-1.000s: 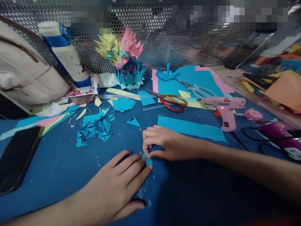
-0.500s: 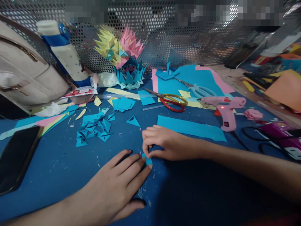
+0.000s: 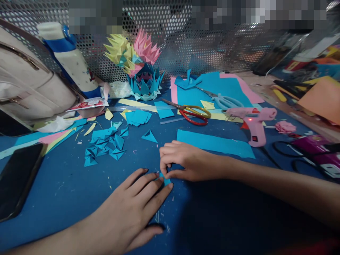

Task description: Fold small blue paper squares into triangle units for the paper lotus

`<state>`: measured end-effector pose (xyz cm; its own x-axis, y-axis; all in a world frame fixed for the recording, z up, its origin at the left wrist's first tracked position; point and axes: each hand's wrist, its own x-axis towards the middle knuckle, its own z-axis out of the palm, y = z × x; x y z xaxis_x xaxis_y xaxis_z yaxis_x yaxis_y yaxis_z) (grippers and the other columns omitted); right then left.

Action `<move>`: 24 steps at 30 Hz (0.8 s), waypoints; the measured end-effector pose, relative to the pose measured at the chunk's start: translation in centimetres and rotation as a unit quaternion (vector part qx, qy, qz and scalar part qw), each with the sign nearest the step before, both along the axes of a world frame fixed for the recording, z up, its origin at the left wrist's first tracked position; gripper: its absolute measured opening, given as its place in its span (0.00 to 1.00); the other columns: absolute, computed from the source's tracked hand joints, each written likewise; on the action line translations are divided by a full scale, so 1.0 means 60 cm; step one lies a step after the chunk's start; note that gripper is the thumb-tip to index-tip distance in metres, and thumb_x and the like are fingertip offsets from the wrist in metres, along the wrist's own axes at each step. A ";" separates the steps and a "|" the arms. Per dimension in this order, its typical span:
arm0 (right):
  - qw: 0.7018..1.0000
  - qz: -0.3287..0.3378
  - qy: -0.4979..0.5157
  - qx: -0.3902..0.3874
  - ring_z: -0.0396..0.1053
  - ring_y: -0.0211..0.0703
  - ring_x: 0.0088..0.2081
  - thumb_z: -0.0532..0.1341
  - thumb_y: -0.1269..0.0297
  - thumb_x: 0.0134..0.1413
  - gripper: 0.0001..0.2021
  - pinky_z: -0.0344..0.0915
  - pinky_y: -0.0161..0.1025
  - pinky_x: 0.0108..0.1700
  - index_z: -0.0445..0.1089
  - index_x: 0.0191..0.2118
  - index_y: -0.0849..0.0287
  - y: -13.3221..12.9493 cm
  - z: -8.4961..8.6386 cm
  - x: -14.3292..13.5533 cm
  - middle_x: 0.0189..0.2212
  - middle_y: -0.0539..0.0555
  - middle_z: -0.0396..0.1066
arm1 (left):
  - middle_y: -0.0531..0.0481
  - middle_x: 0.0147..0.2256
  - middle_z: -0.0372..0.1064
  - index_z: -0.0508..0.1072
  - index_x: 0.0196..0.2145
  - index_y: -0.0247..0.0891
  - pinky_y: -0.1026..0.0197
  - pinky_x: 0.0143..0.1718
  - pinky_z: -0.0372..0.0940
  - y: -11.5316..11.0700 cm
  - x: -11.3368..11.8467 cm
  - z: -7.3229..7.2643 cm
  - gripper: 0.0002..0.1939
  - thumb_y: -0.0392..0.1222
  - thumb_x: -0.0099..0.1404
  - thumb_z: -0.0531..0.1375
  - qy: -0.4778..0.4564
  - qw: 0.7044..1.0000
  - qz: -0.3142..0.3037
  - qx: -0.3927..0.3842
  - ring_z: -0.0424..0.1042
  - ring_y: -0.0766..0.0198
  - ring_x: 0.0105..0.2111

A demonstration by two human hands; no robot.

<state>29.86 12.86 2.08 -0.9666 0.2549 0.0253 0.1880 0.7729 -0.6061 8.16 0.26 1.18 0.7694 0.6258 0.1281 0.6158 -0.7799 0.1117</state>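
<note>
A small piece of blue paper [image 3: 166, 181] lies on the dark blue tabletop, mostly covered by my fingers. My left hand [image 3: 132, 207] rests flat with its fingers stretched out, the fingertips pressing on the paper's near side. At the paper's far edge, my right hand [image 3: 180, 161] is closed in a pinch, thumb against curled fingers. A single folded blue triangle [image 3: 149, 136] sits just beyond the hands. To its left is a pile of folded blue paper pieces [image 3: 105, 146]. Behind my right hand stretches a long blue paper strip [image 3: 212, 142].
Red-and-yellow-handled scissors [image 3: 195, 115] and light-blue-handled scissors [image 3: 228, 101] lie farther back. A pink glue gun [image 3: 257, 124] with a lit red light stands at right. A phone [image 3: 20, 180], a bottle [image 3: 75, 67] and a bag [image 3: 32, 81] occupy the left. A paper flower pot [image 3: 146, 83] stands at the back.
My left index fingertip has shifted slightly at the paper, covering a little more of it. My right hand keeps its pinch, and the camera view has moved slightly.
</note>
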 end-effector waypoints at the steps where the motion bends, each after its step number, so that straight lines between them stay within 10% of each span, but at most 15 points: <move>1: 1.000 0.002 0.002 -0.002 0.63 0.41 0.40 0.62 0.61 0.64 0.08 0.51 0.39 0.43 0.72 0.36 0.59 0.000 -0.001 0.000 0.35 0.51 0.68 | 0.46 0.55 0.67 0.59 0.66 0.36 0.48 0.61 0.48 0.000 0.001 0.000 0.31 0.59 0.74 0.49 -0.001 1.000 0.000 -0.002 0.64 0.52 0.56; 24: 0.991 0.131 -0.002 -0.030 0.66 0.34 0.32 0.62 0.60 0.64 0.10 0.56 0.31 0.34 0.79 0.44 0.56 0.046 0.024 0.020 0.28 0.50 0.68 | 0.43 0.55 0.65 0.54 0.67 0.38 0.41 0.63 0.51 0.001 -0.007 0.000 0.31 0.55 0.73 0.54 -0.023 0.996 -0.006 -0.085 0.61 0.49 0.58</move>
<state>31.07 15.64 3.55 -0.9999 -0.0036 0.0139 -0.0118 0.7583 -0.6518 7.73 0.34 1.20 0.7724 0.6327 0.0553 0.5984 -0.7542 0.2704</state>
